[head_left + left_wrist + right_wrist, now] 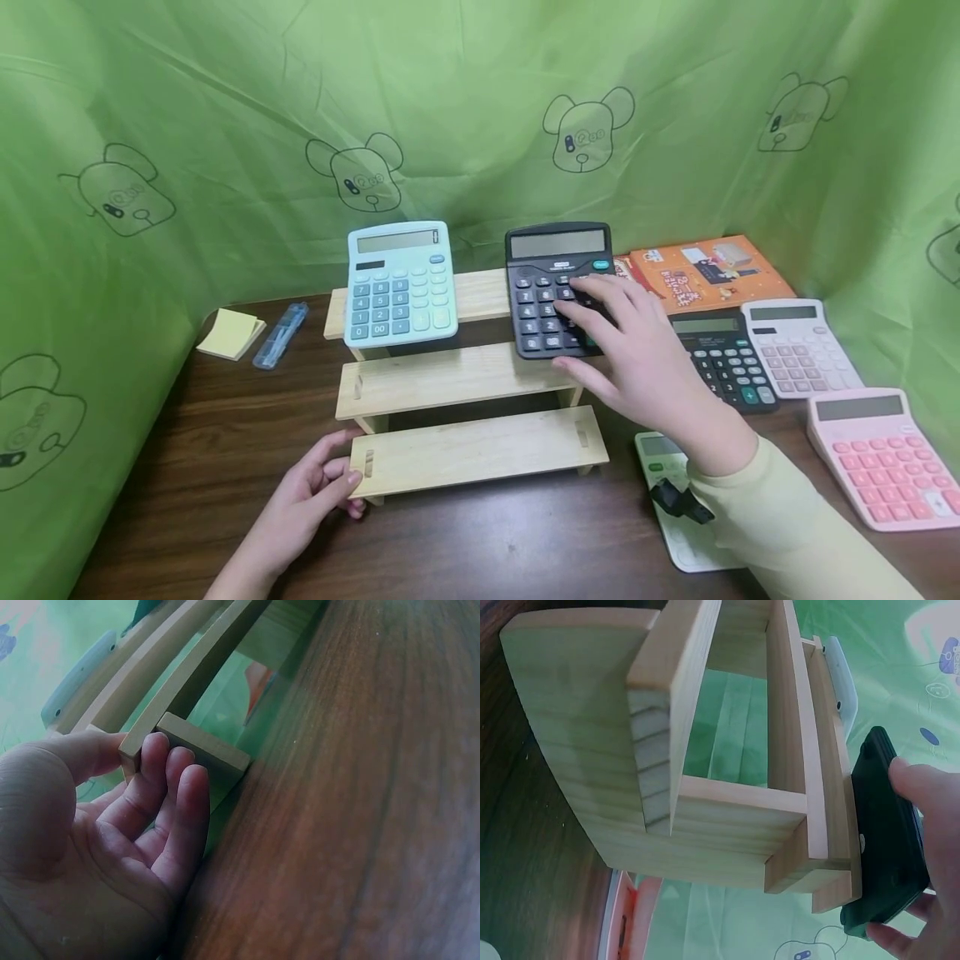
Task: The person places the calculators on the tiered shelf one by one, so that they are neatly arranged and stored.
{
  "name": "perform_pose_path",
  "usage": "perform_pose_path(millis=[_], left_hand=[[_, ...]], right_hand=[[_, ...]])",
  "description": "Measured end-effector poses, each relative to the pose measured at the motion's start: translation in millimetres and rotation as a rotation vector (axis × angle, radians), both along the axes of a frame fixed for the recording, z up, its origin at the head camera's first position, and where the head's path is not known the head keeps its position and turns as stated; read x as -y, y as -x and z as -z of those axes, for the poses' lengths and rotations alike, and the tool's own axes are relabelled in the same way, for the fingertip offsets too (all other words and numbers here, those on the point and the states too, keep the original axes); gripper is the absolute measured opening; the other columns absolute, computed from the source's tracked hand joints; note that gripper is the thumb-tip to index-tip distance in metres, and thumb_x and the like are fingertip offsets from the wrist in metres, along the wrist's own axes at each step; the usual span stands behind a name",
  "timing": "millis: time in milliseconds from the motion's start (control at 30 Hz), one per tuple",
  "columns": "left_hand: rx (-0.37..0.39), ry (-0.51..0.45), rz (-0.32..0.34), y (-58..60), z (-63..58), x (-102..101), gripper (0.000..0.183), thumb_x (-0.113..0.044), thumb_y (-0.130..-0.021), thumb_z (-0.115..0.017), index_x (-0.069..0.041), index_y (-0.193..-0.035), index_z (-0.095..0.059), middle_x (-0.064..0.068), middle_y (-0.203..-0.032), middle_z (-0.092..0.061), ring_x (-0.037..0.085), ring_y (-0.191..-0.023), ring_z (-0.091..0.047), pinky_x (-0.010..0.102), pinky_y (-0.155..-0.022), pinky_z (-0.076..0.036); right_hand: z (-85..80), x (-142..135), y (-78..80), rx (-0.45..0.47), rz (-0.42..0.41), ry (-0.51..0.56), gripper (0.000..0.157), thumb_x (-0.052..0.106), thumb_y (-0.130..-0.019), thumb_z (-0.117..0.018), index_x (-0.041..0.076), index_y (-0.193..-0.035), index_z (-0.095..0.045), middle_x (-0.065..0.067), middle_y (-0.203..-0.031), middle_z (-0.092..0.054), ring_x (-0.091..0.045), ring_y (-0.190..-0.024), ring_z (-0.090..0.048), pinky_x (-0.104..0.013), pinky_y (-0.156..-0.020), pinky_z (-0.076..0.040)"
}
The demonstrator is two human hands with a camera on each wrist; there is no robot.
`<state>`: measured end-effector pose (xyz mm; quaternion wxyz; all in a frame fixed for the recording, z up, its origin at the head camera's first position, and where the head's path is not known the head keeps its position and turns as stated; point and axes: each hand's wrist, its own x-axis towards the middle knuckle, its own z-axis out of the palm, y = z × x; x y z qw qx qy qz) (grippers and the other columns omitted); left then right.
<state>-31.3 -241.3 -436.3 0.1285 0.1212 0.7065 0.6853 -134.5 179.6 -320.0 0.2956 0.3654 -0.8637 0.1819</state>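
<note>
A stepped wooden shelf [480, 450] stands on the table. My left hand [318, 483] pinches the left end of its lowest step, with the thumb at the board's edge and the fingers below, as the left wrist view shows. Leaning upright at the top right of the shelf is a black calculator [559, 246]. My right hand [637, 350] touches its front, fingers spread over the keys and thumb near the bottom edge; the right wrist view shows fingertips near its sides. A light blue calculator [401, 283] leans at the top left, its display reading 0.
To the right lie another black calculator [723, 358], a white one [798, 350], a pink one [885, 458] and a green one [675, 500] partly under my right arm. Behind them is an orange box [705, 271]. Sticky notes [228, 333] and a blue translucent object [281, 335] sit left.
</note>
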Motion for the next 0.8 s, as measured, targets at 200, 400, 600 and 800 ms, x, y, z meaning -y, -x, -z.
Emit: perform_pose_path(millis=[200,400,600,800], left_hand=[[-0.008,-0.003,0.001,-0.6,2.1,0.1,0.047,-0.002,-0.1,-0.05,0.0,-0.143,-0.031,0.027,-0.101,-0.065,0.024,-0.071,-0.066,0.042,-0.061,-0.059],[-0.005,-0.002,0.0,-0.8,2.4,0.2,0.047,-0.002,-0.1,-0.05,0.0,-0.143,-0.031,0.026,-0.101,-0.066,0.024,-0.071,-0.066,0.041,-0.061,-0.059],[-0.008,-0.006,0.005,-0.9,2.9,0.5,0.046,-0.002,-0.1,-0.049,0.001,-0.142,-0.031,0.026,-0.1,-0.065,0.024,-0.071,-0.066,0.041,-0.061,-0.059],[0.002,0.004,-0.002,-0.6,0.3,-0.2,0.048,-0.003,-0.1,-0.049,0.001,-0.143,-0.028,0.026,-0.098,-0.064,0.026,-0.07,-0.065,0.043,-0.062,-0.058]], right_hand=[[0.1,1.0,0.9,-0.005,-0.056,0.026,0.053,0.041,-0.089,-0.064,0.011,-0.133,-0.059,-0.014,-0.145,-0.044,-0.035,-0.135,-0.036,-0.051,-0.114,-0.023],[0.5,0.6,1.9,-0.012,-0.069,0.098,0.045,0.035,-0.087,-0.068,0.012,-0.125,-0.065,-0.02,-0.139,-0.045,-0.036,-0.129,-0.04,-0.046,-0.1,-0.04],[2.5,0.3,3.1,-0.017,-0.082,0.113,0.038,0.026,-0.087,-0.064,0.011,-0.122,-0.067,-0.019,-0.136,-0.049,-0.036,-0.127,-0.042,-0.044,-0.101,-0.04],[2.8,1.4,2.7,-0.032,-0.115,0.136,0.033,0.018,-0.087,-0.06,0.009,-0.117,-0.069,-0.013,-0.131,-0.056,-0.034,-0.126,-0.046,-0.044,-0.11,-0.033]])
